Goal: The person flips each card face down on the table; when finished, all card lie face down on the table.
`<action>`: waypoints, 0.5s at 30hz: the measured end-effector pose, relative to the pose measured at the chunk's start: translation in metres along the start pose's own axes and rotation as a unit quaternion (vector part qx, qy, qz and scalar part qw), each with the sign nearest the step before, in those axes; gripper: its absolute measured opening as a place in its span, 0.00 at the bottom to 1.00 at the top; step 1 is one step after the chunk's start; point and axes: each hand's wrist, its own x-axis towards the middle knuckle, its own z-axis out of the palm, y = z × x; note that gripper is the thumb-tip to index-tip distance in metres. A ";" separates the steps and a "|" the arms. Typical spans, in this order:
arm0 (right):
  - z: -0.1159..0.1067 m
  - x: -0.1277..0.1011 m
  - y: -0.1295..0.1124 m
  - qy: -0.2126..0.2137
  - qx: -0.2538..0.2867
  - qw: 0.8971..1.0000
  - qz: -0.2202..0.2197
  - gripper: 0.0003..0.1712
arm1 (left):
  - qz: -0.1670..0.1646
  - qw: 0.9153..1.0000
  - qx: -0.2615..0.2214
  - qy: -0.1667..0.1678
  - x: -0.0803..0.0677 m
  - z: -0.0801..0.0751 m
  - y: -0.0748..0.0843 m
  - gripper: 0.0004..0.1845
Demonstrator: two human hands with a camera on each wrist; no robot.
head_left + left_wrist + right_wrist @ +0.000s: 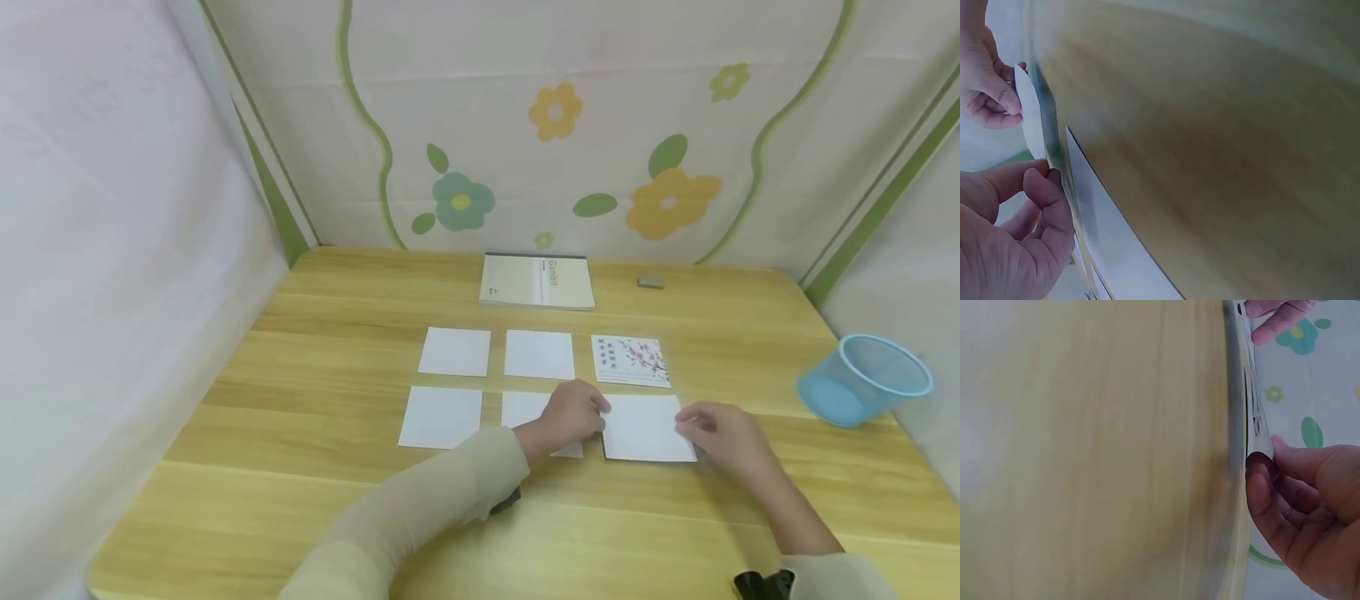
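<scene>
Both hands hold a blank white card (649, 428) by its opposite side edges, at the right end of the front row. My left hand (573, 412) pinches its left edge, and its forearm crosses over a neighbouring white card (522, 407), partly hiding it. Thumb and fingers of my right hand (726, 437) grip the right edge. The wrist views show the held card nearly edge-on, apparently just above the wooden table (1210, 125). Directly behind it lies a card (631, 361) printed with blossom branches and dark characters.
More white cards lie to the left: one in front (441, 417), two behind, a middle card (539, 354) and a left card (454, 352). A notepad (517, 282) and a small grey block (650, 282) sit farther back. A blue bin (832, 392) stands at the right edge.
</scene>
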 end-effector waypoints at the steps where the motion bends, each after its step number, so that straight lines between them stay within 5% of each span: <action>1: 0.001 0.001 -0.001 -0.006 -0.004 1.000 0.001 0.13 | 0.006 1.000 0.021 0.001 0.000 0.000 0.001 0.08; 5: 0.004 0.005 0.000 -0.018 -0.018 1.000 -0.003 0.11 | 0.027 0.997 0.073 0.003 0.002 0.001 0.001 0.07; 15: 0.003 0.008 0.000 -0.043 -0.057 0.997 -0.008 0.08 | 0.021 0.995 0.095 -0.005 0.002 0.002 0.002 0.07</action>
